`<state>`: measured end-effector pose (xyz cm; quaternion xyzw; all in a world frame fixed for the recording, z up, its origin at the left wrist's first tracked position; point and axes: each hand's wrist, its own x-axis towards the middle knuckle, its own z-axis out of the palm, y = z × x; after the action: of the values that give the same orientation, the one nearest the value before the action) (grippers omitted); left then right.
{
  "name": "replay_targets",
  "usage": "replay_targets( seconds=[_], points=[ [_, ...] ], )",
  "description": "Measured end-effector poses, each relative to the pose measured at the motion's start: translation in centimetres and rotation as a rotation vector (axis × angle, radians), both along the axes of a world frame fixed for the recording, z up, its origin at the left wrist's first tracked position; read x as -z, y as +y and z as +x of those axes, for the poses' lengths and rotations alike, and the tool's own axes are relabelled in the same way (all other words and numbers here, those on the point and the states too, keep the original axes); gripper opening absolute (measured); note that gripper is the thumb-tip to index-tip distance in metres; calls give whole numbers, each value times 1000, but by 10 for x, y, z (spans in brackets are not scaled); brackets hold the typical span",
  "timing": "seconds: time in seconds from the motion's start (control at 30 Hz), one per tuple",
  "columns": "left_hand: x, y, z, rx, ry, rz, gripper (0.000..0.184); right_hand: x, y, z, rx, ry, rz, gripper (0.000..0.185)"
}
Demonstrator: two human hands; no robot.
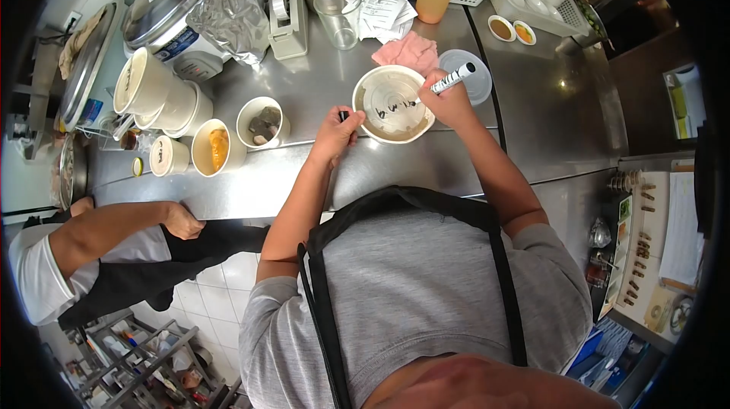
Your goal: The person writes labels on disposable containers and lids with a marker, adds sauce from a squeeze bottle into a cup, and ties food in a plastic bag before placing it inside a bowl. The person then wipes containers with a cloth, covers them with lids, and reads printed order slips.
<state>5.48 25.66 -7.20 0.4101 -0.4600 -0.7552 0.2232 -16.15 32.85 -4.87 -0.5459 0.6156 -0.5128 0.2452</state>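
Note:
A round white takeaway bowl with a clear lid (pixel 389 89) sits on the steel counter before me, black handwriting across the lid. My right hand (pixel 450 103) is closed around a white marker (pixel 455 79), its writing end down at the lid's right side. On the bowl's left rim, my left hand (pixel 337 133) pinches a small black marker cap (pixel 344 115) and steadies the bowl. Behind the bowl lies a crumpled pink cloth (pixel 407 53). A loose translucent lid (pixel 465 78) rests to the right, partly behind my right hand.
Left of the bowl stand an open tub with dark pieces (pixel 263 123), one with orange food (pixel 218 149) and stacked white tubs (pixel 163 97). A tape dispenser (pixel 289 21), clear jug (pixel 337 19) and paper slips (pixel 385 12) line the back. Another person's hand (pixel 184 221) is at the left edge.

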Motion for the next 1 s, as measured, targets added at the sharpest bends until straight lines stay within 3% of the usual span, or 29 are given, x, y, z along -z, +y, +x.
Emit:
replay_targets(
  seconds=[0.43,0.53,0.63,0.77,0.9,1.0],
  points=[
    [3,-2,0,8,-3,-2,36,0,0,-3,76,-4,-41,11],
    [0,0,0,-12,11,-18,34,-9,4,-6,42,-32,53,10],
    [-5,1,0,-93,-229,-690,26,-26,0,5,39,-241,-48,9],
    [-53,23,-13,81,-258,-838,15,-55,1,39,-136,-148,-122,8],
    [-70,29,-16,64,-177,-898,14,-59,-1,62,-255,-13,-183,8],
    [-58,22,-10,77,-141,-856,16,-49,-4,40,-94,-67,-264,8]
  ],
)
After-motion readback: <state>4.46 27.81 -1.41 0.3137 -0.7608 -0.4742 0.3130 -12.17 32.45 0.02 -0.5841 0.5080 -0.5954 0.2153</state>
